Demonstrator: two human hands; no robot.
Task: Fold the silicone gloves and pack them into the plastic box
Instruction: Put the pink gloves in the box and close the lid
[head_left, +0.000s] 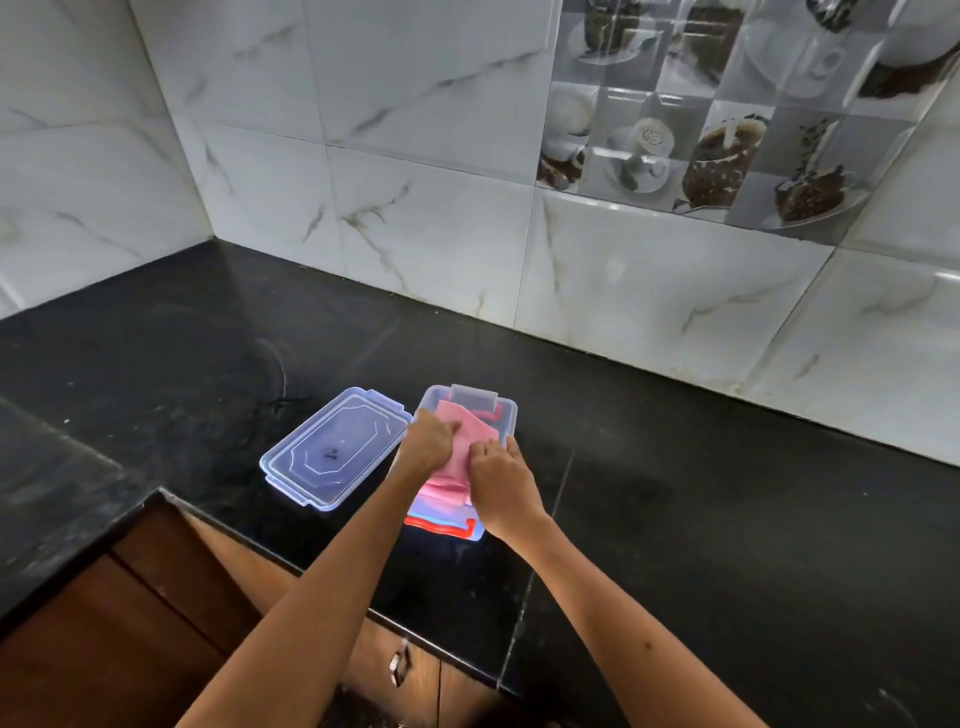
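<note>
Our left hand (428, 441) and right hand (501, 480) are both down on the pink silicone gloves (462, 447), close together, fingers pressing on the soft folded bundle; we cannot tell whether either hand is pinching it or only pushing it flat. The gloves lie inside the plastic box (506, 415), a clear rectangular tub with rounded corners, a flap clasp at its far end and a red seal or trim showing near its near end. We judge the folding done and the packing nearly done: the bundle still has to be tucked fully below the rim, and the box may then need closing. Just left of the box, close beside it, lies its clear lid (335, 449), flat, with a stepped panel moulded in. Both rest on the glossy black stone worktop (675, 493), backed by white marbled wall tiles (441, 182).
</note>
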